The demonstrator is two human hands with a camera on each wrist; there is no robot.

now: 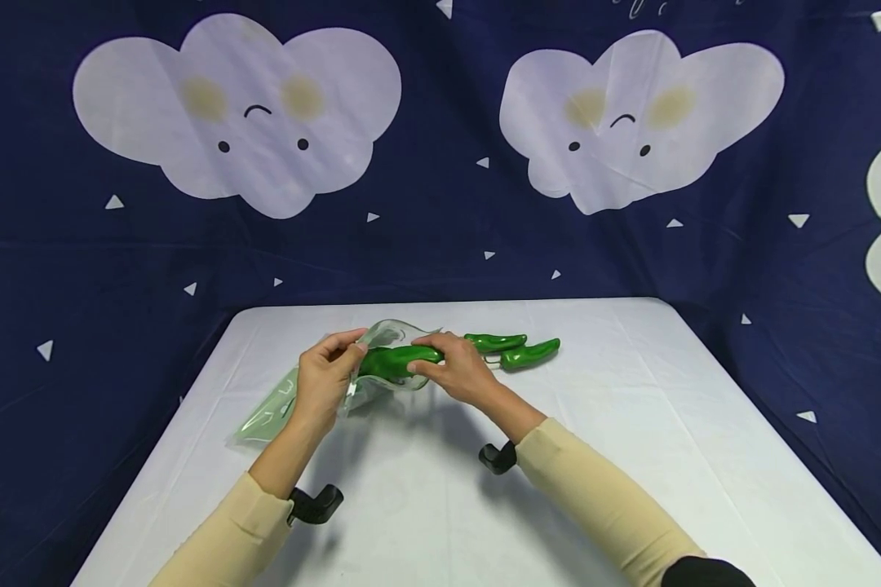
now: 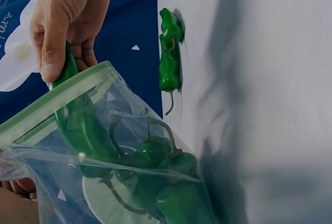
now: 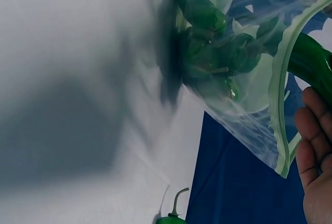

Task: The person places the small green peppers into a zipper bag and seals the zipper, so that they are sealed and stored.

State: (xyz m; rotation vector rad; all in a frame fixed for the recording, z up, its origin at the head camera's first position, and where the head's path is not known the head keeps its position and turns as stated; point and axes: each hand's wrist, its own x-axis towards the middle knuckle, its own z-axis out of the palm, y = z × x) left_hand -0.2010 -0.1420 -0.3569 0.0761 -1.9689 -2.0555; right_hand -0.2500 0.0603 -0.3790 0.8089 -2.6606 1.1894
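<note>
My left hand pinches the mouth of a clear zip bag with a pale green rim. A green pepper reaches through the opening, its upper end gripped between the thumb and fingers of my right hand. In the left wrist view most of that pepper is inside the bag. Several more green peppers with curved stems lie deeper in the bag. Only a small part of my left hand shows in that view. In the right wrist view my right hand is beside the bag's rim.
Two green peppers, one behind and one in front, lie on the white table just beyond my right hand. Behind the table's far edge hangs a dark blue cloth with clouds.
</note>
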